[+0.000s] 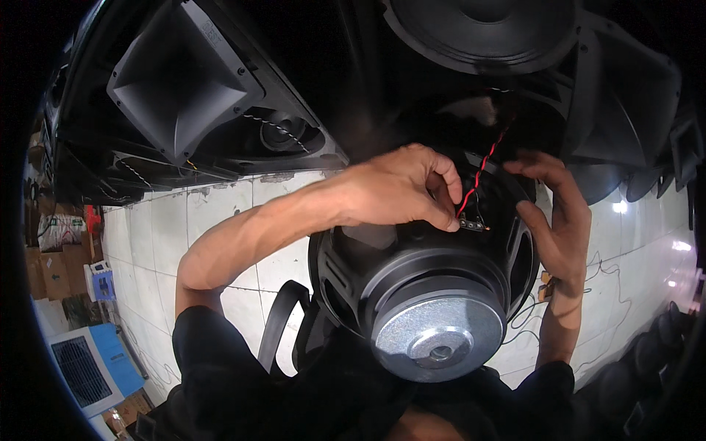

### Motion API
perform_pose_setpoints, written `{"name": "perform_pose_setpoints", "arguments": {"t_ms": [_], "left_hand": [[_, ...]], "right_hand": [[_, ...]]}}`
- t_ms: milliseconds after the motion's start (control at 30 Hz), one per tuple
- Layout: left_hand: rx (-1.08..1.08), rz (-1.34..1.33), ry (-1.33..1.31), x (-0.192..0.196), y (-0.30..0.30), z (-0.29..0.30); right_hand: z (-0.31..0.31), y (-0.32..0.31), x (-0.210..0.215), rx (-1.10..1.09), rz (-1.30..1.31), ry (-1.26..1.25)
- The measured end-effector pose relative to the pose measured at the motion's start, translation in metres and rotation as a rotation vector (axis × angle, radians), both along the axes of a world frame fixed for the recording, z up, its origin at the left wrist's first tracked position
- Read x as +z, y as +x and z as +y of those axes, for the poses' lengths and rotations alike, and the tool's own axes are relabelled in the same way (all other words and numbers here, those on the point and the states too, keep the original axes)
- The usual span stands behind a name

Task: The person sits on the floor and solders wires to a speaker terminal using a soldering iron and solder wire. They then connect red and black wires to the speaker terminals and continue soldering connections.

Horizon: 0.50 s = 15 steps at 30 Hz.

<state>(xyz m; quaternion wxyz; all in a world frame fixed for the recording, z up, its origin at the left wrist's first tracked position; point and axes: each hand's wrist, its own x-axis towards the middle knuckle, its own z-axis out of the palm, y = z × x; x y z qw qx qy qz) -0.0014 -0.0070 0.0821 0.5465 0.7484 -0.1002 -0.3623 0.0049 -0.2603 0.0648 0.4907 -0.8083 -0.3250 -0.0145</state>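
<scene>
A large black loudspeaker driver (412, 264) with a round silver magnet rests face-away in front of me. On its frame is a small terminal strip (471, 225). A twisted red and black wire (483, 167) runs down to this strip from the dark cabinet above. My left hand (412, 187) reaches across the driver, its thumb and forefinger pinched on the red wire's end at the strip. To the right, my right hand (555, 209) is curved beside the driver's rim, fingers apart, with nothing visible in it.
Speaker cabinets with a square horn (180, 88) and a round cone (482, 33) stand ahead. A black strap-like loop (283, 323) is left of the driver. Loose cables (607, 294) lie on the white tiled floor (220, 220). A blue-and-white air cooler (95, 364) stands at the left.
</scene>
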Motion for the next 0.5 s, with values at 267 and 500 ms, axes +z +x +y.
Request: {"name": "perform_pose_setpoints", "arguments": {"t_ms": [267, 500], "left_hand": [[0.316, -0.394, 0.142, -0.021, -0.004, 0.050], [0.996, -0.456, 0.284, -0.119, -0.066, 0.150]], "right_hand": [[-0.032, -0.024, -0.017, -0.274, 0.146, 0.090], [-0.059, -0.033, -0.051, -0.678, 0.100, -0.040]]}}
